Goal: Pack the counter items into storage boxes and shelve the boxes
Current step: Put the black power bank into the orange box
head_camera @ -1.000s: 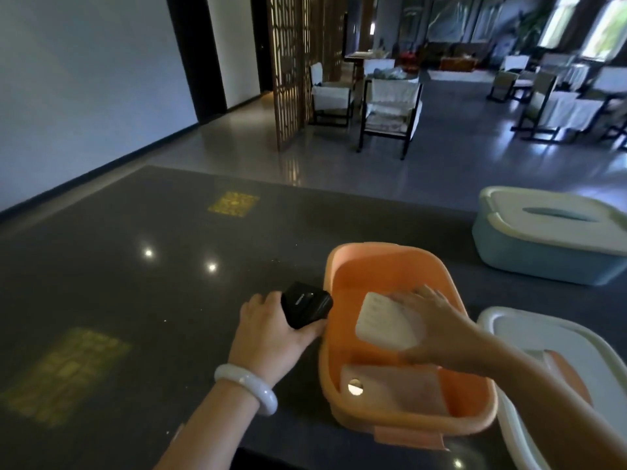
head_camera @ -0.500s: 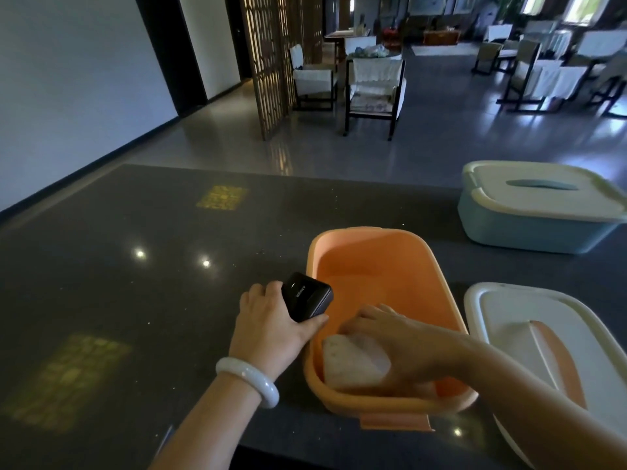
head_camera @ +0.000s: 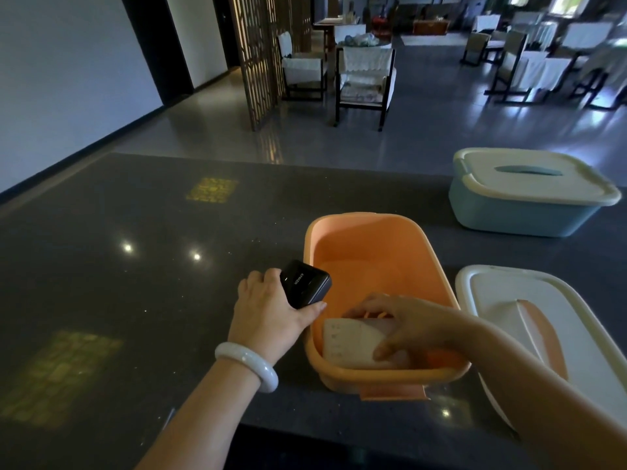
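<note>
An open orange storage box stands on the dark counter in front of me. My right hand reaches down into its near end and grips a flat white packet that lies against the near wall. My left hand, with a white bangle on the wrist, holds a small black power bank just outside the box's left rim. The box's white lid with an orange handle lies to the right.
A blue storage box with its white lid on stands at the far right of the counter. Beyond the counter's far edge lie a grey floor, chairs and a wooden lattice screen.
My right hand has lowered the white packet from above the box down to its near end. My left hand with the power bank has stayed beside the rim.
</note>
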`<state>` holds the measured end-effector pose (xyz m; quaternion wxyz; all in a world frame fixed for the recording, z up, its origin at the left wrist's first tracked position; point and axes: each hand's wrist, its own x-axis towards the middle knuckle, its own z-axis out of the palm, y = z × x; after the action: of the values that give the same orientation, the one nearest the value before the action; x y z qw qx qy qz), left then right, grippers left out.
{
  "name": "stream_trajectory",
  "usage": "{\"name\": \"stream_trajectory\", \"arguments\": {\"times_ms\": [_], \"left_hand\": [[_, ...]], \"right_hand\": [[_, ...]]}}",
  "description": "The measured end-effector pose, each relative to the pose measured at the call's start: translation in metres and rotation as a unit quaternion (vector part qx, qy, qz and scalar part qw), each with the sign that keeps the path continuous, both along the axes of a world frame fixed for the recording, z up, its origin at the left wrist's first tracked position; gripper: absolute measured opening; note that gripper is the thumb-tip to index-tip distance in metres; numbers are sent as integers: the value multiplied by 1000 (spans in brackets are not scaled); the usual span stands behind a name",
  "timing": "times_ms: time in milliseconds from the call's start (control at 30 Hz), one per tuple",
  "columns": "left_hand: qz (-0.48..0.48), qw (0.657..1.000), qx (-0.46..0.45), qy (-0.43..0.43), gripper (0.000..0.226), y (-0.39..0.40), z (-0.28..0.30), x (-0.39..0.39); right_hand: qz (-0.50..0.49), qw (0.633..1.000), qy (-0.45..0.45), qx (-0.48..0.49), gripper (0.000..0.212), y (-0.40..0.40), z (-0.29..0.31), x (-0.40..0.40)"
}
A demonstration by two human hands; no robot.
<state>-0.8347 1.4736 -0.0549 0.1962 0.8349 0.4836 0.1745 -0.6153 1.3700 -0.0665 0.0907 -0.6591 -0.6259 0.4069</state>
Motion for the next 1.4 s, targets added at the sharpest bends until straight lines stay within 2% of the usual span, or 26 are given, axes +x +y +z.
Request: {"name": "stream_trajectory", "arguments": {"times_ms": [200,400,500,567,633,700,800,900,1000,1067,1133,1200,1267,1333,1400], "left_hand": [[1,1000,5,3,75,-3,3,1],[2,999,20,-28,69,-4,18,10],[-3,999,43,-23,68,-1,29,21],[-6,998,58,-19,65,0,34,29],[-4,997,69,-19,63,-2,34,37],[-7,997,70,-18,65,-5,31,45],[-29,999,20,-13,74,-2,24,52],[-41,988,-132,-66,66,15,24,50],[-63,944,-276,-168,31,30,24,46],[-88,910,-343,-214,24,34,26,44],[-103,895,-364,-236,22,35,27,44],[-83,895,-353,-260,20,34,28,46],[-32,896,-335,-288,17,30,26,52],[16,896,-320,-308,16,24,24,59],[18,898,-306,-316,16,18,23,63]], "right_hand": [[-17,1000,17,-14,61,0,2,0],[-104,991,62,59,37,12,14,-7],[-143,977,129,96,25,20,21,-15],[-191,947,237,104,22,22,23,-21],[-242,895,361,94,30,24,22,-25],[-282,848,440,79,33,27,20,-28],[-312,818,476,81,30,29,18,-27],[-313,804,499,85,29,28,20,-17],[-311,806,494,98,31,28,25,-8],[-294,816,487,103,32,28,30,-4],[-285,820,485,104,31,28,33,-2],[-279,829,473,103,30,27,35,-2],[-263,882,374,113,31,29,36,-5],[-235,938,217,133,31,34,39,-10],[-201,958,96,180,27,41,41,-13]]}}
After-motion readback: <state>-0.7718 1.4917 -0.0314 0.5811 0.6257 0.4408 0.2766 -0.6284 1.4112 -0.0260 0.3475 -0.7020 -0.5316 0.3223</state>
